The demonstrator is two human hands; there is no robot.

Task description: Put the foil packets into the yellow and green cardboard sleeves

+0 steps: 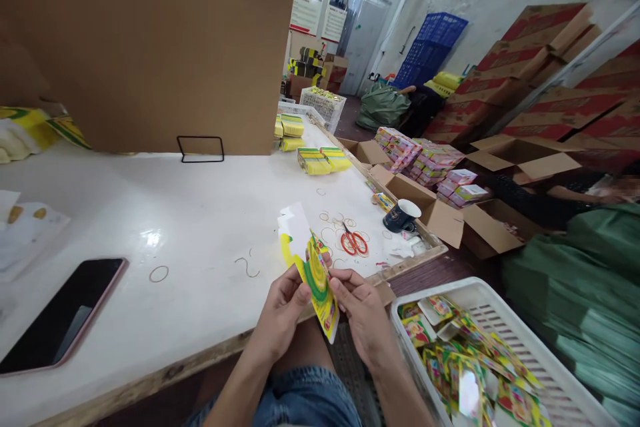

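The left hand (284, 310) and right hand (361, 310) pinch the printed yellow-green card packaging (319, 280) between thumbs and curled fingers, just off the worktop's (200, 213) edge.

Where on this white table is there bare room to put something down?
Widest is the bare tabletop between the black wire frame and the pink-rimmed black phone. Another bare strip follows the wooden front edge, from phone to left hand. It's crowded at right: tan rubber bands surround the red-handled scissors near the dark mug.
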